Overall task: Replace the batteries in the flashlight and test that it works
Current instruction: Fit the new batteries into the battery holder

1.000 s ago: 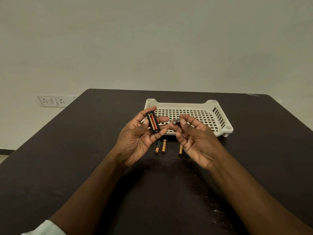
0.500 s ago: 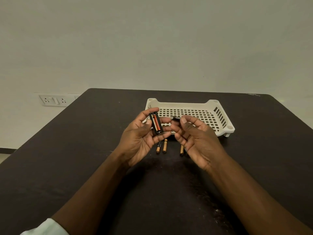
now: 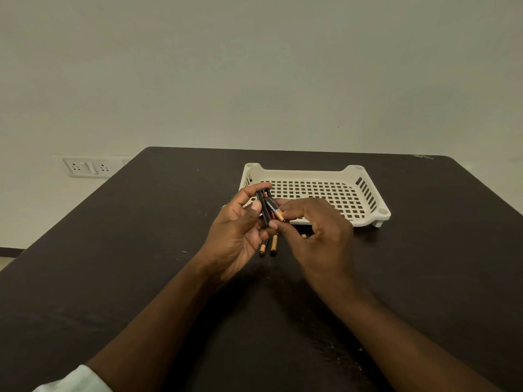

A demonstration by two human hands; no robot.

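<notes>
My left hand (image 3: 237, 230) grips a small black battery holder (image 3: 263, 206), held upright over the table. A copper-and-black battery (image 3: 274, 209) lies tilted against the holder, its copper end toward me, pinched by the fingertips of my right hand (image 3: 317, 230). An orange-red battery shows inside the holder. Two loose batteries (image 3: 268, 246) lie side by side on the table below my hands. The tip of a third battery (image 3: 303, 236) peeks out under my right hand. The flashlight body is not visible.
A white perforated plastic tray (image 3: 365, 190) stands just behind my hands on the dark table (image 3: 141, 250). A wall socket panel (image 3: 87, 166) is on the wall at the left, beyond the table edge.
My right hand has brought the battery from right of the holder onto it, tilted into its slot. Both hands stay close together above the loose batteries.
</notes>
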